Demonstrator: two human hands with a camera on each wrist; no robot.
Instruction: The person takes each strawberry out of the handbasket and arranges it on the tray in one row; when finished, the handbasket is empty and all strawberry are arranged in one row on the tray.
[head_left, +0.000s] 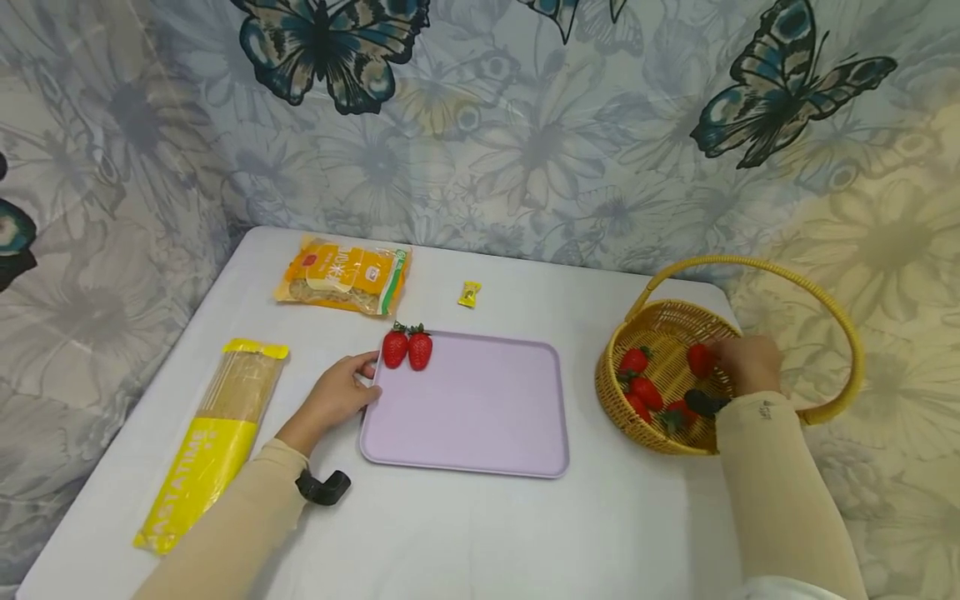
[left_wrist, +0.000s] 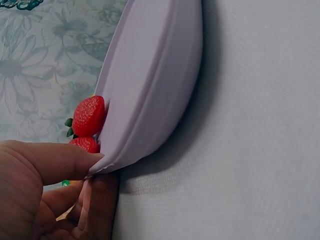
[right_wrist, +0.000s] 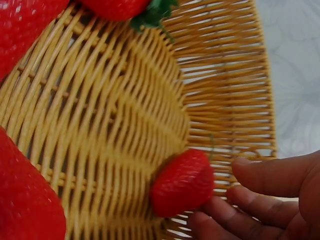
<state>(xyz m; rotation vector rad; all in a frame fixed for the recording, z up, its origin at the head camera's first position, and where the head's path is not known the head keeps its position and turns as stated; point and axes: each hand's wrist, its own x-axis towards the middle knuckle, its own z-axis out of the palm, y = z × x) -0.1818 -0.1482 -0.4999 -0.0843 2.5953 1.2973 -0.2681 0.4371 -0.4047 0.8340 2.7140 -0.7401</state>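
My left hand (head_left: 339,398) pinches the left edge of a lilac tray (head_left: 468,417), thumb over the rim and fingers below, as the left wrist view shows. Two red strawberries (head_left: 420,350) with green leaves lie side by side in the tray's far left corner. Inside a yellow wicker basket (head_left: 617,408), my right hand (head_left: 752,363) is at a single strawberry (right_wrist: 184,184) by the wall. In the right wrist view its fingertips touch that berry's side, while the thumb stands apart from it. Several other strawberries (head_left: 646,392) lie in the basket.
At the left lies a long yellow pasta packet (head_left: 198,458). An orange food bag (head_left: 345,275) is behind the tray, with a small yellow wrapped candy (head_left: 469,294) to its right. The basket's handle (head_left: 813,292) arches over the right hand. A patterned cloth backs the table.
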